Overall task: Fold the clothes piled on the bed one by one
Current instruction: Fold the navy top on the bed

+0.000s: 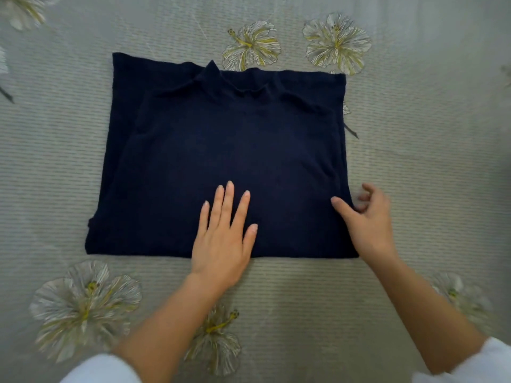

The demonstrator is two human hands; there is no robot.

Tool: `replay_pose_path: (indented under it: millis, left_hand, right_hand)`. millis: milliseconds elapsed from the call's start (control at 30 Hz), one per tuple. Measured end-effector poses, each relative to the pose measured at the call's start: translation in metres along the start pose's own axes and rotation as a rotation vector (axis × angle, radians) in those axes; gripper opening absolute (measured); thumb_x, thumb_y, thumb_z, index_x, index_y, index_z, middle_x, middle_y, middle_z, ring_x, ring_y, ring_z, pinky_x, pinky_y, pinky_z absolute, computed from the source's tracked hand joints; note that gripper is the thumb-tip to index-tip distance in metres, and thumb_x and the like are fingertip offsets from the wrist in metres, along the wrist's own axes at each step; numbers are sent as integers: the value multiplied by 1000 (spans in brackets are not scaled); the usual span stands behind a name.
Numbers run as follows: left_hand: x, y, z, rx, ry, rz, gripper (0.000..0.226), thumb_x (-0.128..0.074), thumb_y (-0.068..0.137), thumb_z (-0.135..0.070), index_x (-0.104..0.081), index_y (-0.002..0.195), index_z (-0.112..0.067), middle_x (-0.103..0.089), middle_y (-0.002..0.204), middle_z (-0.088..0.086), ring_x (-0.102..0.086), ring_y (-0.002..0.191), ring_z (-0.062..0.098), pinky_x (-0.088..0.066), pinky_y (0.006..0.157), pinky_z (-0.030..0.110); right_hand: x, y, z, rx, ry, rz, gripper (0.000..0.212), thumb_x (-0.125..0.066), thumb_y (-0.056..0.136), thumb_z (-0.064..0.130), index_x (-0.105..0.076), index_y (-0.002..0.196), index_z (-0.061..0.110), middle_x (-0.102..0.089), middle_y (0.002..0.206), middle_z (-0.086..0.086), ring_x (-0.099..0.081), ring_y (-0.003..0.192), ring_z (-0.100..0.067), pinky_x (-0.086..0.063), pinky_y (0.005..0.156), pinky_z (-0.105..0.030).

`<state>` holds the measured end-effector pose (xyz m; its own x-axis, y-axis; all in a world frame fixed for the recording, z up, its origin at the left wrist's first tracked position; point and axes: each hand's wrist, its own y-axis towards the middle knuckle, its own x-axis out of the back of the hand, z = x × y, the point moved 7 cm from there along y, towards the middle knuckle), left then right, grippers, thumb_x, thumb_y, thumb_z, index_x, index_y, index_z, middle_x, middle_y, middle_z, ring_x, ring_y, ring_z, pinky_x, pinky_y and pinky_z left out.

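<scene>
navy knit top [221, 139] folded square, left hand [221, 239] flat on it, right hand [367, 217] grip pinching its edge

A dark navy top [221, 139] was laid flat on the bed, folded into a rough rectangle. Its small stand-up collar was turned toward the far edge, with soft creases gathered beneath it. The sides were folded inward, the left layers stepped unevenly, and the near hem was kept straight.
</scene>
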<state>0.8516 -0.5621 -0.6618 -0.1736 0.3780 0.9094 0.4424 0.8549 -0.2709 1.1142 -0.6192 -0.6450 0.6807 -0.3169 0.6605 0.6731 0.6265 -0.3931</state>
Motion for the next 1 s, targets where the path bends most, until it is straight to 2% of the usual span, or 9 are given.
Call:
replay_pose_path:
  millis: [100,200,367,500,633,767,833,900,1000]
  left_hand:
    - [-4,0,2,19,33,-19,61,-4,96,-51,6,151,-26,17,158,2,21,145,15,14,116,34]
    - [-4,2,2,-13,32,-6,61,-3,95,-53,10,149,-27,19,158,2,26,143,13,20,113,32]
    - [-1,9,6,-1,-160,134,61,-21,99,-50,4,151,-33,24,157,-5,35,136,5,27,107,28]
    - [28,20,23,162,-824,376,45,-31,101,-46,-37,144,-35,-13,159,-11,0,145,2,0,115,25]
    - [58,4,67,474,-1590,324,41,-36,97,-51,-51,132,-38,-49,142,-9,-44,127,6,-35,102,28]
    - [66,-17,122,627,-1913,200,46,-29,97,-53,-58,126,-32,-59,132,0,-57,117,19,-45,94,39]
    - [68,-26,149,678,-2030,117,53,-25,96,-54,-56,129,-25,-63,127,5,-63,108,23,-48,85,41]
    - [68,-37,170,717,-2069,97,58,-26,95,-58,-56,129,-22,-66,123,7,-66,106,25,-52,80,41]
    - [65,-46,185,760,-1957,106,48,-52,84,-55,-60,120,-24,-71,110,3,-70,99,21,-57,69,39]
  right_hand:
    - [-1,12,0,-161,43,115,69,-79,70,47,-49,124,17,-61,110,2,-61,101,-17,-49,76,-28]
    - [-4,20,13,-178,-99,238,60,-83,70,32,-53,117,12,-65,106,-3,-64,95,-20,-53,80,-37]
    - [-14,1,66,-354,285,655,40,-69,77,16,-66,117,11,-72,110,-5,-70,100,-21,-52,82,-32]
    - [-38,-30,132,-308,406,802,37,-64,74,15,-71,110,12,-72,110,-9,-70,99,-26,-53,83,-37]
    - [-88,-58,196,-180,560,783,19,-62,77,4,-77,87,8,-73,98,-14,-72,85,-28,-60,71,-38]
    - [-164,-85,242,-22,495,695,43,-69,72,4,-52,111,0,-63,90,-21,-65,80,-33,-53,71,-46]
    - [-208,-106,249,29,302,816,60,-72,77,16,-43,129,13,-63,71,-12,-62,55,-21,-51,47,-31]
    - [-241,-126,242,44,120,953,83,-68,84,28,-18,150,26,-61,59,-4,-53,42,-12,-41,39,-22]
    - [-260,-130,222,142,-82,934,71,-59,89,27,-23,151,27,-63,65,-1,-55,47,-8,-44,43,-21]
